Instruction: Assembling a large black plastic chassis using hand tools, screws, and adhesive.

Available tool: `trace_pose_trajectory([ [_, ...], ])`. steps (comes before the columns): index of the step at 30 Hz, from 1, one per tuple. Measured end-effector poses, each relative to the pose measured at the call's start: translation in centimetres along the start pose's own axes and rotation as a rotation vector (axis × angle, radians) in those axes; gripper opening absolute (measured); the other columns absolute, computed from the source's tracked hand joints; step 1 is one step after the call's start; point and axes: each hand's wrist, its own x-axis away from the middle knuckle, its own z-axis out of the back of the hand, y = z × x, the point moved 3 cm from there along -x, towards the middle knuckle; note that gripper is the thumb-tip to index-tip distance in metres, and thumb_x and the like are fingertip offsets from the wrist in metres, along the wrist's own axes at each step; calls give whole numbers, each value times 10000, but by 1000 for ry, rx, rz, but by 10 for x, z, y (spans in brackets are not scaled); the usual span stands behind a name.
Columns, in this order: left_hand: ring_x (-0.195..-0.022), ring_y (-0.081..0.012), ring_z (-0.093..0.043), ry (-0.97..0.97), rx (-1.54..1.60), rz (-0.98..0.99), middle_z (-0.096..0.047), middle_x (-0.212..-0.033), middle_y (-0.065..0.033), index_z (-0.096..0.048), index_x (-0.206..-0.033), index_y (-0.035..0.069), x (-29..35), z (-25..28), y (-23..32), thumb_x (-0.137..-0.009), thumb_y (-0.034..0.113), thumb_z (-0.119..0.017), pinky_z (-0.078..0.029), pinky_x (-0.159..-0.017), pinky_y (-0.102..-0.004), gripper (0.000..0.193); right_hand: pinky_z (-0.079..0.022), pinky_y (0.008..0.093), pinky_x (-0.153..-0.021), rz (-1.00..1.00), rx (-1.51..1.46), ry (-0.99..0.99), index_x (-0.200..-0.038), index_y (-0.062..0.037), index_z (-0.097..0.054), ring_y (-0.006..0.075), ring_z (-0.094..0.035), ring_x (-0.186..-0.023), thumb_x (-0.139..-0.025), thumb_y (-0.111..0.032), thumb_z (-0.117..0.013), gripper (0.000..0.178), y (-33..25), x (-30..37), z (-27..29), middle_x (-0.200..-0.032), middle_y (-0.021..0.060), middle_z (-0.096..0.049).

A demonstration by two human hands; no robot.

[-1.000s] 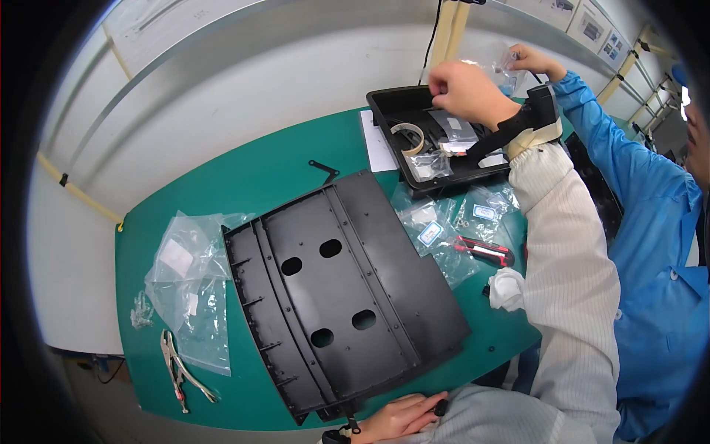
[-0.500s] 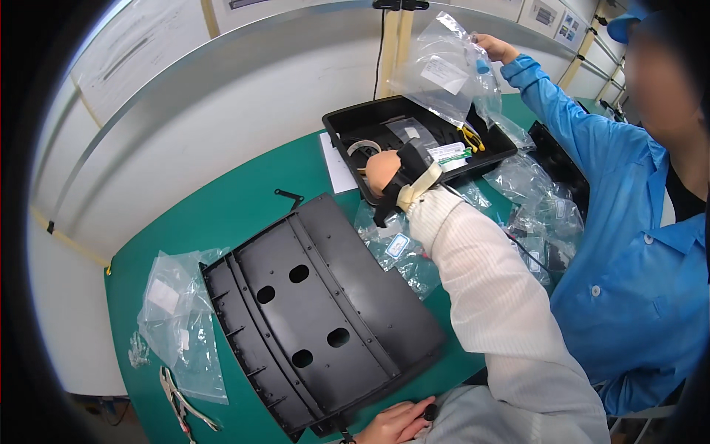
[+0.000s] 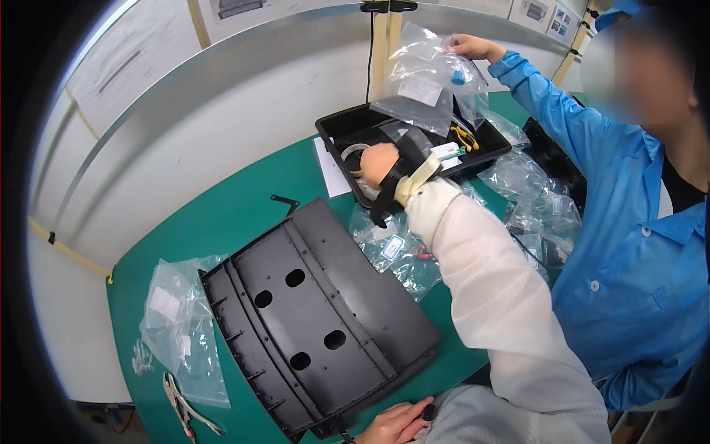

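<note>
My right hand (image 3: 378, 166), with a black strapped device at the wrist, reaches into the near left part of a black tray (image 3: 489, 157). Its fingers are hidden from this side. A roll of tape (image 3: 350, 154) lies beside it in the tray. At the bottom edge, my left hand (image 3: 396, 425) rests against my light clothing with bent fingers. A small black thing (image 3: 429, 412) shows at its fingertips; its kind is unclear. Close to that hand lies a large black panel (image 3: 355, 296) with oval holes and ribs, flat on the green table (image 3: 222, 200).
A co-worker in blue holds a clear plastic bag (image 3: 420, 90) over the tray. Inside are yellow-handled pliers (image 3: 464, 138). Several plastic bags (image 3: 532, 192) lie to the right, another bag (image 3: 166, 303) at left near locking pliers (image 3: 177, 403). A small black bracket (image 3: 285, 201) lies behind the panel.
The whole view has shifted slightly. The co-worker's bag has moved left and lower over the tray. My right hand is still at the tray; my left hand has stayed in place.
</note>
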Motion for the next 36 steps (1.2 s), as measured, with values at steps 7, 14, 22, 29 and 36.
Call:
trace_pose_trajectory([
  [7,-882,-414,-654,-7,20,-14,-654,-1008,-228,-603,-1411,-6,-4,2,8,-961,138,-748,-538,-776,-433,495,-613,359,-620,-95,-1016,-64,-1500,71,-513,232,-738,-717,-888,-298,-831,782,112,0,69,-1018,175,-765],
  [14,-742,-224,-611,-2,130,-23,-629,-857,-129,-585,-1460,-62,-5,6,-1,-976,61,-751,-522,-714,-347,526,-587,485,-869,-85,-122,-278,-1207,20,-773,316,-767,-1022,-791,-401,-893,604,108,-5,41,-1172,194,-781],
  [22,-877,-403,-648,-41,85,-125,-639,-1011,-217,-563,-1468,-2,-5,-3,-6,-1002,116,-698,-534,-771,-439,499,-393,261,-612,182,-580,82,-1168,-36,-742,83,-512,-697,-1056,-302,-594,324,406,-97,87,-763,-22,-629],
  [29,-880,-404,-649,-41,76,-26,-640,-1009,-216,-561,-1470,-4,-1,5,1,-1002,119,-701,-537,-774,-440,505,-541,440,-873,-221,-156,-37,-1056,2,-782,346,-686,-967,-885,-136,-671,247,174,-14,-54,-978,198,-727],
  [36,-790,-232,-632,-25,207,-113,-651,-934,-130,-564,-1477,-67,-10,1,-1,-993,79,-737,-529,-763,-354,534,-587,474,-944,-383,-362,222,-1097,-19,-786,414,-737,-1041,-841,-81,-672,287,200,-5,7,-1038,255,-762],
])
